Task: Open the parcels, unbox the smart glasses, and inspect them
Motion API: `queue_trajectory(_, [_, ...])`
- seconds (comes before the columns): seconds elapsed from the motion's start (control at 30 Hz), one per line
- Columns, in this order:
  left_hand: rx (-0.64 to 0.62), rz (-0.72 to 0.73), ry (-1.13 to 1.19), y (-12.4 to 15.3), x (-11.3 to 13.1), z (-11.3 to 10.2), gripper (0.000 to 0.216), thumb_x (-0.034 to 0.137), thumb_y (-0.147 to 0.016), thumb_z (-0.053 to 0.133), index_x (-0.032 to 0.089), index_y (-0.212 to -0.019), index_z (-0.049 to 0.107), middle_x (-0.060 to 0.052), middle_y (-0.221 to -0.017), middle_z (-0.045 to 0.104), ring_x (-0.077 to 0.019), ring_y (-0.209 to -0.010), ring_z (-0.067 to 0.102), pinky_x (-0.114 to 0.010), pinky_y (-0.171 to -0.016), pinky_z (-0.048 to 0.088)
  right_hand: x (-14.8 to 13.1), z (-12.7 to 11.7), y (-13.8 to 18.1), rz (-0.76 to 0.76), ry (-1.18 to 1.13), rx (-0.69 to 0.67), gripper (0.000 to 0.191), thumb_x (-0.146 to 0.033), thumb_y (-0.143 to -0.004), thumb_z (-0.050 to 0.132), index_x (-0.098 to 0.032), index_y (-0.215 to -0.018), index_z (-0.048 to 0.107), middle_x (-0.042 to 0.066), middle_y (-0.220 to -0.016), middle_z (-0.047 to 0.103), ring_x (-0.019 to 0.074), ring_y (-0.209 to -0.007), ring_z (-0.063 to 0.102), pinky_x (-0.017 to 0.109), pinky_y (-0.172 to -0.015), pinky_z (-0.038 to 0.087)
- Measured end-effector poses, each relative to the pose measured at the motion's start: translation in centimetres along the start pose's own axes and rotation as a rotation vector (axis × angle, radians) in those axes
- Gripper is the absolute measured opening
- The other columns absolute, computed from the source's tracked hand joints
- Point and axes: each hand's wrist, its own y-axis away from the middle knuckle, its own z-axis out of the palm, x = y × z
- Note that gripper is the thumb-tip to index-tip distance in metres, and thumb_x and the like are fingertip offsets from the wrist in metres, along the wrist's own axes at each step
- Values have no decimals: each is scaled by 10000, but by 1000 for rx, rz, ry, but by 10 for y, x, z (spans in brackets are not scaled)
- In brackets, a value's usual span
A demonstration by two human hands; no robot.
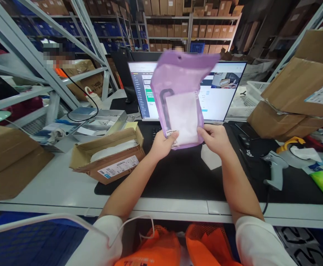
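I hold a purple plastic pouch upright in front of the monitor. The pouch shows a dark loop and a white insert inside, with a small label at its bottom edge. My left hand pinches its lower left corner. Gripping the lower right corner, my right hand has its fingers closed on the pouch. Both hands hover above the black desk mat.
An open cardboard box with white contents lies left of the mat. A grey barcode scanner and a tape dispenser sit at right, below stacked cartons. A large carton is at far left. Orange bags lie below the table edge.
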Motion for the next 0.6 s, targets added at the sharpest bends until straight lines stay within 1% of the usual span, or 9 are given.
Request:
queue_trajectory(0.07, [-41,-44,162,-2,-4,-1,558,631,-823,715,136,-1080,715,-101,-1051,755,-244,-963,706,-357,-904,555,5,-5,-1,-9,-179,-197,528,-587,-945,473,-212,-580,409,-7,-555,411,138,-554,388,293,-570,271])
queue_trajectory(0.13, [-18,-63,219,-2,-4,-1,596,657,-793,736,142,-1090,715,-101,-1061,756,-245,-962,709,-359,-896,561,8,-7,-2,-10,-210,-310,591,-663,-930,459,-212,-557,379,-11,-534,381,127,-536,356,290,-548,248])
queue_trajectory(0.17, [12,-56,193,-2,-3,0,596,666,-785,738,140,-1064,719,-100,-1041,757,-247,-952,709,-357,-882,563,8,-6,-3,-12,-158,-295,612,-680,-927,450,-213,-542,359,-9,-520,362,126,-528,335,295,-544,225])
queue_trajectory(0.27, [130,-2,18,2,2,5,552,672,-802,708,130,-909,717,-92,-903,749,-248,-888,700,-344,-833,559,6,-1,-5,-4,86,-101,622,-672,-937,434,-219,-520,347,8,-507,351,134,-523,290,323,-562,165])
queue_trajectory(0.3, [151,8,-21,3,3,6,546,671,-813,696,128,-872,710,-89,-863,741,-246,-868,696,-340,-819,557,5,0,-5,4,128,-79,620,-670,-940,435,-220,-520,358,12,-507,360,138,-522,289,329,-567,161])
queue_trajectory(0.37, [135,2,7,4,3,6,555,674,-818,690,124,-887,710,-88,-862,737,-238,-863,693,-332,-816,555,5,-2,-5,25,82,-127,626,-691,-936,446,-220,-529,386,11,-517,385,141,-524,316,324,-564,192])
queue_trajectory(0.47, [-83,-69,175,3,-3,3,595,676,-794,722,130,-1030,718,-89,-968,746,-227,-918,698,-328,-858,560,11,-14,-3,27,-215,-167,626,-787,-890,473,-217,-633,511,12,-604,500,164,-595,456,303,-591,332])
queue_trajectory(0.53, [-304,-135,187,2,-7,2,591,662,-769,758,125,-1011,719,-83,-943,739,-216,-882,693,-317,-828,559,17,-22,-2,26,-394,-48,654,-860,-831,490,-218,-764,588,23,-692,570,191,-679,521,307,-638,406])
queue_trajectory(0.6, [-479,-185,143,2,-10,3,574,646,-749,784,116,-961,717,-74,-896,726,-201,-822,676,-297,-773,547,25,-28,-2,60,-465,89,677,-896,-773,533,-223,-779,593,21,-703,567,189,-691,513,303,-634,417])
